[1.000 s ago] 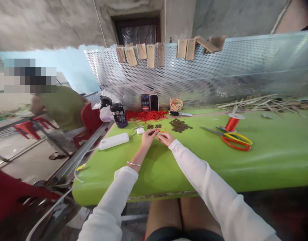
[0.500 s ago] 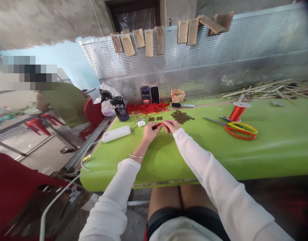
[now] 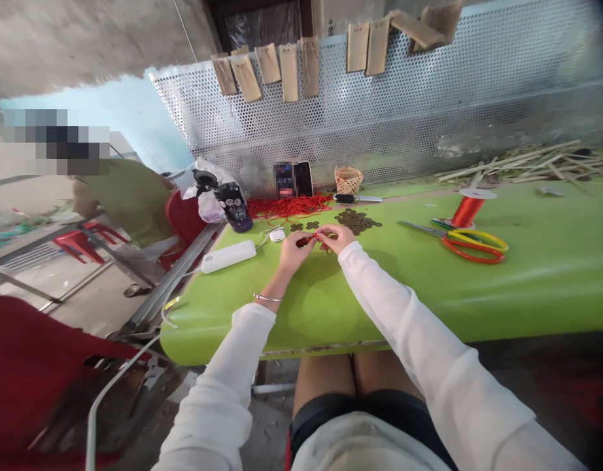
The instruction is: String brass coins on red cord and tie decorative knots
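Drawn in from its earlier far loop, red cord (image 3: pixel 317 237) sat pinched by left hand (image 3: pixel 293 254) and right hand (image 3: pixel 340 238), likely light, limp, best gripped by its ends.

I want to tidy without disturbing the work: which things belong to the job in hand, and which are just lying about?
Likely in the job:
red cord between left hand and right hand
cord heap
brown coin-like discs
red thread spool
scissors

Apparently just lying about:
dark bottle
smartphone
hairbrush
earbud case
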Tool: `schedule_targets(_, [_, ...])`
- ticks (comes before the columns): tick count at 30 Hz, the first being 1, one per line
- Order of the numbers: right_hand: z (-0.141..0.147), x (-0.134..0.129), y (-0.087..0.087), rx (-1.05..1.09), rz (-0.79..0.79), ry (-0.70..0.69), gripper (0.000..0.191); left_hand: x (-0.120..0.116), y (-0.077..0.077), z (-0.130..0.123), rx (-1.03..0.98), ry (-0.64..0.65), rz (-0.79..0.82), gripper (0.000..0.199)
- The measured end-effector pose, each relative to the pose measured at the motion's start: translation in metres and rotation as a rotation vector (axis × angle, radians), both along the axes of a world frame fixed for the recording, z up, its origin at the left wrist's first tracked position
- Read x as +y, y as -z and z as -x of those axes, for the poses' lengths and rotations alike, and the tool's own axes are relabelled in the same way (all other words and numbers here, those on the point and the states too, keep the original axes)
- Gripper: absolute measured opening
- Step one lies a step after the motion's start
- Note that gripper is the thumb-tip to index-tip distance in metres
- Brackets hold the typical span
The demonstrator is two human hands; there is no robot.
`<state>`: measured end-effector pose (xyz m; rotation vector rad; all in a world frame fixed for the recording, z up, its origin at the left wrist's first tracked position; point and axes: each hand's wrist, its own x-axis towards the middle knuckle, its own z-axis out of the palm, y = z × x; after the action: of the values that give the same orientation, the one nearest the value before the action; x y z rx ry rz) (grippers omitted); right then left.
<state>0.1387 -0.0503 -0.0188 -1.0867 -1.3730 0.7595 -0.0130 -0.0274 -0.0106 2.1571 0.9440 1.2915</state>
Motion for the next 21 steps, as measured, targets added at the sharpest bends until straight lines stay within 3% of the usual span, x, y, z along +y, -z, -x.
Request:
schedule_targets(5, [0.0004, -0.0029, -0.002, -0.162, -0.082, 0.06, 0.009, 0.0045, 0.0037, 0.0007, -0.011, 0.01, -0.003, 0.01])
schedule_targets(14, [-0.0013, -0.0037, -0.0035, -0.349, -0.175, 0.031, 0.017, 0.0104, 0.0079, 0.0029, -0.018, 0.001, 0.007, 0.012])
schedule_targets(21, [-0.0033, -0.0044, -0.0052, -0.379, -0.184, 0.051, 0.01, 0.0097, 0.0064, 0.002, -0.024, 0.027, 0.052, 0.013])
